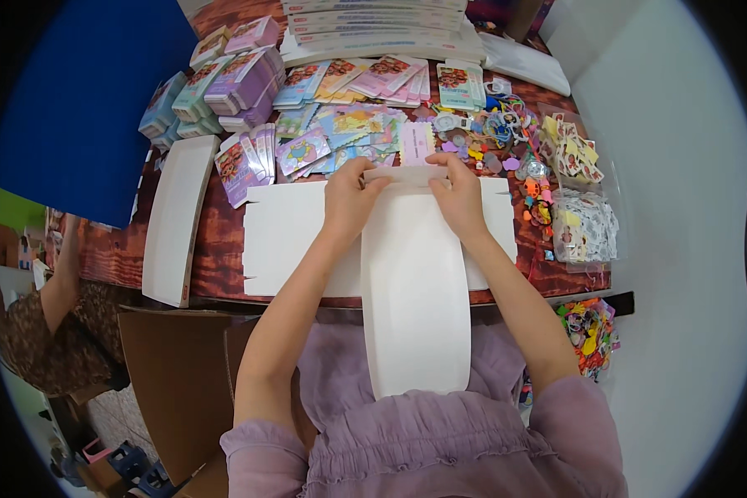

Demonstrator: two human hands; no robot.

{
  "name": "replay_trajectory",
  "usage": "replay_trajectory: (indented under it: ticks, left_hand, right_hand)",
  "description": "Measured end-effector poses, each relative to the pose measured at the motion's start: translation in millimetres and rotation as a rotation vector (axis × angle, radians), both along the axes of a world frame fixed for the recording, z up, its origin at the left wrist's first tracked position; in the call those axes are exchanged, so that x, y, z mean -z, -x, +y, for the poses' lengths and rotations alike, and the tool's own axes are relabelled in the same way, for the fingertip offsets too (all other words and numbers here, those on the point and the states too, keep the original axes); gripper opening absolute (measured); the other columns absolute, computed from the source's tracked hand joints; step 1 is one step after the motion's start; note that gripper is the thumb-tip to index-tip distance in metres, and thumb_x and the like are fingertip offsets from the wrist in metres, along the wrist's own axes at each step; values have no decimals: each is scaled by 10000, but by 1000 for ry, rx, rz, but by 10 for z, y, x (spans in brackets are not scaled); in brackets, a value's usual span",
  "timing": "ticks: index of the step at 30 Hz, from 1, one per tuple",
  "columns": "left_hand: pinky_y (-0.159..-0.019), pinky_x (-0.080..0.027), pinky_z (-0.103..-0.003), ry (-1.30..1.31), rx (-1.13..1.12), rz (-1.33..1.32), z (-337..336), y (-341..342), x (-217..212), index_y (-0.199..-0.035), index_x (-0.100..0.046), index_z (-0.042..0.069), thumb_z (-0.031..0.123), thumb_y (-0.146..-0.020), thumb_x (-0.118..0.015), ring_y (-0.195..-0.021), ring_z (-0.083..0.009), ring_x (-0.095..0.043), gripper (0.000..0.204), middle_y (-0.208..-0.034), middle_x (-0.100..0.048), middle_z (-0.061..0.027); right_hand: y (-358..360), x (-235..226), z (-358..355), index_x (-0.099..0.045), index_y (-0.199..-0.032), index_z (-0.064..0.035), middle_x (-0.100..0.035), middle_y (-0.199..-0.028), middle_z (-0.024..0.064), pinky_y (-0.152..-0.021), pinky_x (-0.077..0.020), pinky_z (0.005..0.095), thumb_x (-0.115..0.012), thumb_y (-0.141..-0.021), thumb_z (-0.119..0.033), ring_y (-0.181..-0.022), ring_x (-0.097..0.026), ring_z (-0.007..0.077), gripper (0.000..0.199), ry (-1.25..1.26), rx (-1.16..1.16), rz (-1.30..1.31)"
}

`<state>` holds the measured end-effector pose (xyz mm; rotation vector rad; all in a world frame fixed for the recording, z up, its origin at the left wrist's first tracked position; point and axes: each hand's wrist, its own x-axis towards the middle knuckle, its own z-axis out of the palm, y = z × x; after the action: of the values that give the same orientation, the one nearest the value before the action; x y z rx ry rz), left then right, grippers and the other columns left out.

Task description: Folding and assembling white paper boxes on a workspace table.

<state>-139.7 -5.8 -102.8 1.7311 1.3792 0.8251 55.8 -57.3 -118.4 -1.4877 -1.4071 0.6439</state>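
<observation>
A long white cardboard box tray (415, 282) stretches from near my body to the middle of the table, its raised rim running along the sides. At its far end, my left hand (353, 197) pinches the left corner and my right hand (459, 199) pinches the right corner. The end flap between them stands up, and both hands' fingertips are partly hidden behind it. Beneath the tray lies a flat white cardboard blank (295, 236) with notched ends. A small pink-white card (416, 143) lies just beyond my hands.
Another white box tray (174, 220) lies at the left. Card stacks (245, 83), fanned cards (353, 124) and colourful trinkets (506, 124) cover the far table. Clear plastic bins (585, 224) stand right; a brown carton (174, 382) is below left. Another person's arm (61, 274) shows far left.
</observation>
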Motion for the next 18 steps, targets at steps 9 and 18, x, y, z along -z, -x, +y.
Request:
replay_trajectory:
  ticks: [9,18]
  left_hand:
    - [-668,-450,-340,-93,34,11,-18,19,103,-985,-671,19,201,-853,-756,-719,-204,-555,240,-837,-625,-78]
    - [-603,-425,-291,-76,14,6,9,12,114,-963,-672,32,191,-861,-758,-633,-109,-516,208,-738,-617,-33]
  right_hand:
    - [-74,1,-198,-523,-1342,10,-667,-1194,96,-957,-469,283,-565,-935,0,-1076,-621,168,409,9,-111,223]
    - [-146,147,-148,-585,-1081,1,-661,-995,67,-770,-498,240,-664,-887,36,-839,-625,113,213,19,249,511]
